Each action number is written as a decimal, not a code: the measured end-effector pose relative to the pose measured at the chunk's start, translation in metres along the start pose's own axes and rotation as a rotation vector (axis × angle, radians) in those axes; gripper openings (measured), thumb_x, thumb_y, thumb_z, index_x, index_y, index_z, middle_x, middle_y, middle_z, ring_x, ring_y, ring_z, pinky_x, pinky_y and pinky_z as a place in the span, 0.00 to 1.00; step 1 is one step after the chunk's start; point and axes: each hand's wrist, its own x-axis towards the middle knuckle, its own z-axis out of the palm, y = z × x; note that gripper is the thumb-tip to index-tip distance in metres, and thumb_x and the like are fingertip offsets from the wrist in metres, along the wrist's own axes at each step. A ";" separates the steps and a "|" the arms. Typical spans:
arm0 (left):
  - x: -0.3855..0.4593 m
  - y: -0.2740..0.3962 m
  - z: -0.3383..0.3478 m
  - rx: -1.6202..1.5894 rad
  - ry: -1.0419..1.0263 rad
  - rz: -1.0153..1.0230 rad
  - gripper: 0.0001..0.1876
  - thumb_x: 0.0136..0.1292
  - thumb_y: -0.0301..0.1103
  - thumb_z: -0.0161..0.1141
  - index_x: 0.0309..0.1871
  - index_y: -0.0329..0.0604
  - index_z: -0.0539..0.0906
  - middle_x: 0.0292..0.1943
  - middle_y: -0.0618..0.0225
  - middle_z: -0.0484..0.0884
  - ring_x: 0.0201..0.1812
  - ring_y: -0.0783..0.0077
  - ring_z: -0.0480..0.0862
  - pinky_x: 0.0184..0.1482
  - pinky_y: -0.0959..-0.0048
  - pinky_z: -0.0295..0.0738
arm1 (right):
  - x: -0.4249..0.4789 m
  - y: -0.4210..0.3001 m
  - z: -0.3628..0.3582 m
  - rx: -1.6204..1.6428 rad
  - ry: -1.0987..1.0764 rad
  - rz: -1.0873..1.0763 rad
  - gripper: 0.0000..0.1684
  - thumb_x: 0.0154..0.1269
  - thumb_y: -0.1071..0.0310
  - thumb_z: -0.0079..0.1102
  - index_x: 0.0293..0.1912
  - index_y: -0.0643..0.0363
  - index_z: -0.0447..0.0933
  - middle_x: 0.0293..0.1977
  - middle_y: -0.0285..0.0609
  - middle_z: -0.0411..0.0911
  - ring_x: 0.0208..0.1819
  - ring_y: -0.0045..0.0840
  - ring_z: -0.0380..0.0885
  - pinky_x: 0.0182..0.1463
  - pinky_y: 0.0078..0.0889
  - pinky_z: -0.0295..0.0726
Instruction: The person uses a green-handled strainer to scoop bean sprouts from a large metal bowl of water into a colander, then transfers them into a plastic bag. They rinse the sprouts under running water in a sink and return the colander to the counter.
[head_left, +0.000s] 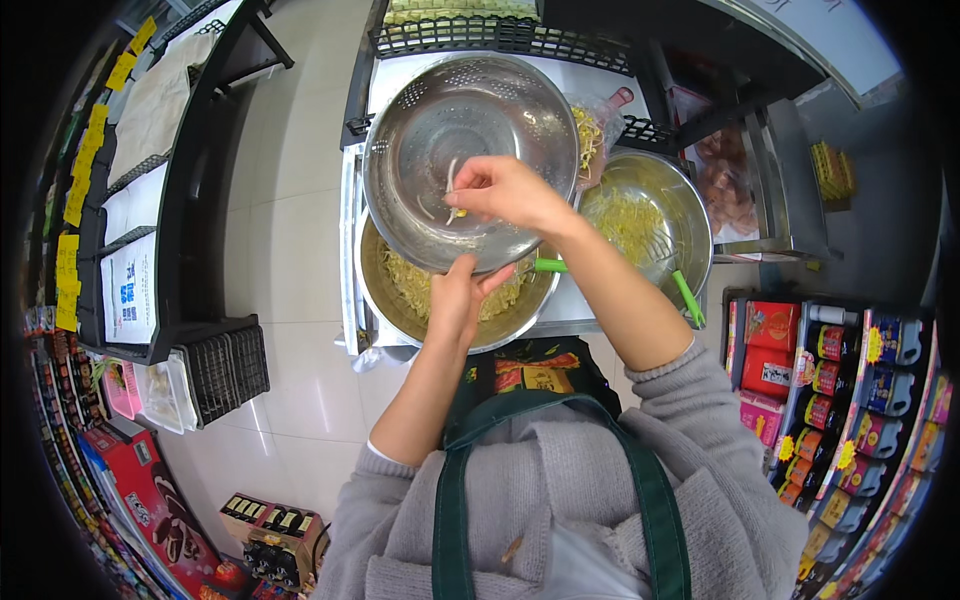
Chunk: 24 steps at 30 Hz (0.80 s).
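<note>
A perforated steel colander (465, 112) is tilted above a steel basin of bean sprouts (412, 281). My left hand (459, 300) grips the colander's near rim, thumb on the inside. Inside the bowl my right hand (487, 191) pinches a few pale sprouts (452, 176) between thumb and fingertips. One more sprout (425, 208) lies on the metal beside them. A green handle (550, 265) sticks out from under the colander, partly behind my right forearm. To the right, a second steel basin (694, 195) contains sprouts and a fork-like utensil with a green handle (688, 298).
Behind the second basin, a clear plastic bag (600, 135) has yellow bean sprouts inside. Black lattice edging (502, 36) borders the far side of the stand. Shelves of packaged goods (825, 405) stand at the right, and a black display rack (169, 247) at the left.
</note>
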 end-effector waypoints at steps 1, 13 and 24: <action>0.004 0.000 -0.003 -0.002 -0.006 -0.003 0.23 0.58 0.19 0.43 0.59 0.25 0.59 0.51 0.50 0.72 0.46 0.53 0.80 0.44 0.61 0.84 | 0.000 0.003 -0.003 -0.109 0.020 -0.045 0.09 0.52 0.65 0.63 0.32 0.60 0.80 0.26 0.43 0.81 0.29 0.28 0.80 0.36 0.29 0.76; 0.011 0.005 -0.004 0.019 0.041 0.003 0.21 0.59 0.19 0.43 0.57 0.25 0.61 0.51 0.49 0.72 0.45 0.51 0.80 0.45 0.60 0.84 | -0.024 -0.017 -0.054 0.081 0.406 -0.370 0.07 0.63 0.68 0.57 0.38 0.61 0.77 0.35 0.34 0.79 0.33 0.12 0.76 0.35 0.15 0.73; 0.026 0.010 -0.027 -0.031 0.186 0.024 0.18 0.58 0.19 0.43 0.53 0.22 0.64 0.48 0.49 0.73 0.44 0.51 0.80 0.45 0.60 0.84 | -0.015 0.062 -0.098 -0.661 0.854 -0.279 0.17 0.56 0.68 0.62 0.46 0.60 0.76 0.36 0.43 0.78 0.31 0.26 0.78 0.34 0.28 0.77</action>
